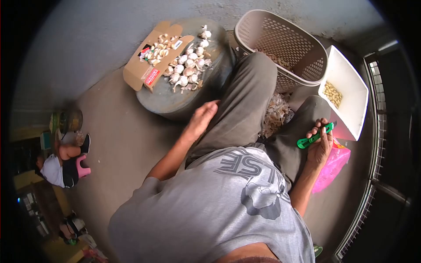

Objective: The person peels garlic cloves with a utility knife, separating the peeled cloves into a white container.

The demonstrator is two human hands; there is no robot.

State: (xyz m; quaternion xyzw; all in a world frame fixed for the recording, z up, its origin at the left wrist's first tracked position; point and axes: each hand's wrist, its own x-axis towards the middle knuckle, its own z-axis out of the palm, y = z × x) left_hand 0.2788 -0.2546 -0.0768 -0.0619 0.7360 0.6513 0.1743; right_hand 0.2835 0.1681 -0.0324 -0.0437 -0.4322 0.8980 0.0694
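My right hand is closed around a green box cutter, holding it over my right knee, with a short dark blade at its upper end. My left hand rests against the outer side of my left thigh; its fingers are mostly hidden. Close by is a round grey drum top bearing a pile of whole garlic bulbs. An opened cardboard box beside the pile holds loose garlic cloves.
A brown perforated basket with cloves inside stands ahead of my knees. Right of it, a white foam box contains peeled cloves. Garlic skins lie between my legs. A pink bag is at my right; another person sits far left.
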